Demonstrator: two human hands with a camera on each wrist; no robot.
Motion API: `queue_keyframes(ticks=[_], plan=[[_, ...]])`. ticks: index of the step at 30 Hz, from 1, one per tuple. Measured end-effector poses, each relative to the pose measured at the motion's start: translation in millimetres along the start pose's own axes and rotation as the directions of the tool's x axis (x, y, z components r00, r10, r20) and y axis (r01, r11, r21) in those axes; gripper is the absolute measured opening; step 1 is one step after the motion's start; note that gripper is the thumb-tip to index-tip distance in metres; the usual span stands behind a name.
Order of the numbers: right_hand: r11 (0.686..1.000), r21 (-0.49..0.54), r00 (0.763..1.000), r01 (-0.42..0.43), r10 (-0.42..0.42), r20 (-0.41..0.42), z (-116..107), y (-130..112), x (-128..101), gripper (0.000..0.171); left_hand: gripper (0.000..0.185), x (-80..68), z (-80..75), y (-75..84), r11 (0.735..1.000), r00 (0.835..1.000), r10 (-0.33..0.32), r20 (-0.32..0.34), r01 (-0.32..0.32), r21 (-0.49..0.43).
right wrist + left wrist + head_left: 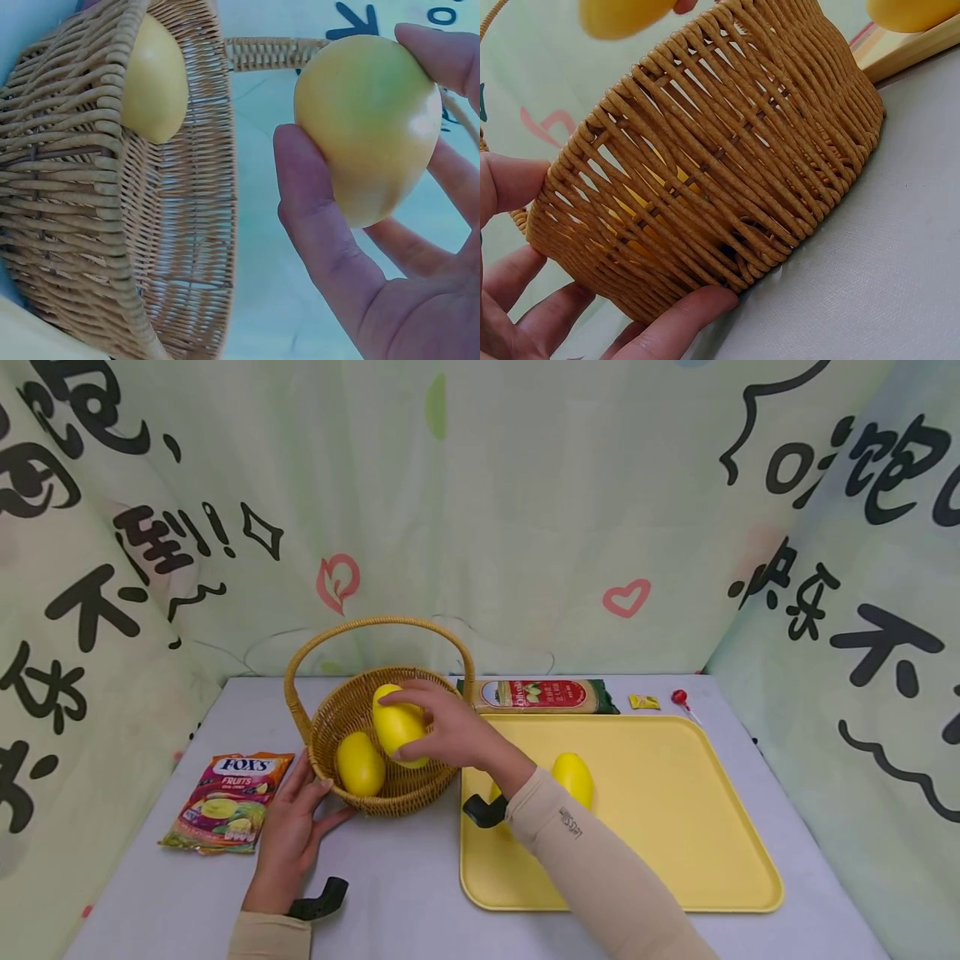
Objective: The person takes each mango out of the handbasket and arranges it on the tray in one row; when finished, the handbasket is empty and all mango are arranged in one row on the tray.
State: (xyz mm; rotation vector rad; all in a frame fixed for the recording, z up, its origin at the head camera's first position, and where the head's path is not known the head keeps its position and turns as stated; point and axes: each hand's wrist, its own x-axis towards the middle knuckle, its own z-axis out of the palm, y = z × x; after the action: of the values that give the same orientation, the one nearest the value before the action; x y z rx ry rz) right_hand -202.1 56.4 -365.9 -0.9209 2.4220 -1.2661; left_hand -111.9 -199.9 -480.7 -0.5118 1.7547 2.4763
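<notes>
In my right hand (450, 727) a yellow mango (397, 727) is held between thumb and fingers, just above the mouth of a wicker basket (420, 795). The right wrist view shows this mango (367, 127) with a greenish patch. Another mango (361, 764) lies inside the basket, at its left. My left hand (288, 827) holds the basket's left side from outside, thumb (682, 322) low on the wall. On the yellow tray (660, 827) lies one more mango (572, 779); a bit of yellow beside it is mostly hidden by my right wrist.
Left of the basket lies a FOX'S candy bag (227, 802). Behind the tray are a long noodle-like packet (540, 695), a small yellow wrapper (644, 702) and a red lollipop (679, 697). The basket's tall handle (382, 621) arches at the back. Printed curtains (525, 527) enclose the table.
</notes>
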Motion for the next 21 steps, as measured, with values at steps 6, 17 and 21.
queue_keyframes(ticks=[6,17,21], plan=[[0.999,0.039,1.0,0.002,-0.002,-0.016,-7,0,-18,0.068,0.07,0.3,-0.4,-0.5,1.0,1.0,0.001,-0.003,-0.001,-0.004],[0.996,0.077,0.997,-0.04,0.045,-0.068,-23,8,-56,0.067,0.071,0.1,-0.4,-0.2,1.0,1.0,0.0,-0.008,0.0,-0.009],[0.995,0.087,0.993,-0.054,0.062,-0.1,-31,16,-68,0.068,0.07,0.1,-1.6,-0.5,1.0,1.0,-0.003,-0.005,0.002,-0.016]])
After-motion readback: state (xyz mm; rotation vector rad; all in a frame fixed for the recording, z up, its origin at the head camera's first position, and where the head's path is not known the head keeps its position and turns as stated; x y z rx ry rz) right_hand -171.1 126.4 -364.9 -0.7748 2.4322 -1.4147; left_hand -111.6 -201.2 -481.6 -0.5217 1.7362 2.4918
